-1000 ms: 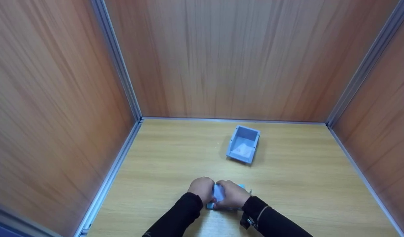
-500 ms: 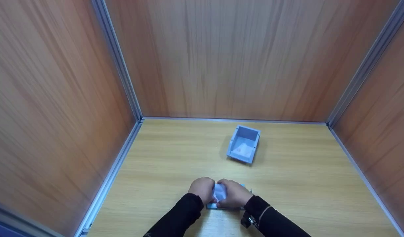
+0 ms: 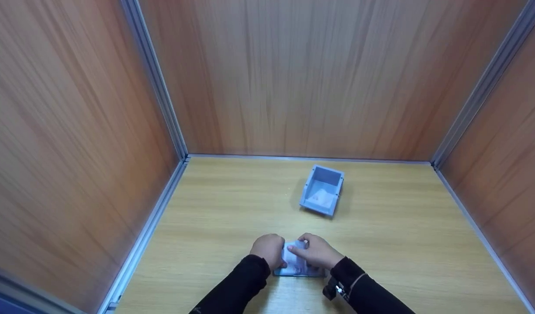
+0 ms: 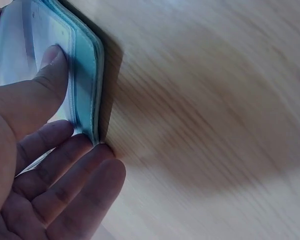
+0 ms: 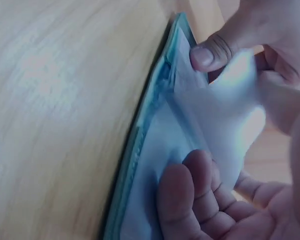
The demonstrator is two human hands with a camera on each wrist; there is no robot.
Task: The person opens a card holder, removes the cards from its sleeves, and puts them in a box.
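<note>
Both hands meet over a flat light-blue plastic sleeve (image 3: 298,271) on the wooden table (image 3: 402,244). The left hand (image 3: 267,250) and right hand (image 3: 317,254) pinch white paper (image 3: 294,261). A grey plastic bin (image 3: 322,191) sits well behind.

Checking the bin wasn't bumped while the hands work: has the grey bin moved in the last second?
No. The grey bin sits at the same spot on the table, equally far from the back wall's metal rail as before.
</note>
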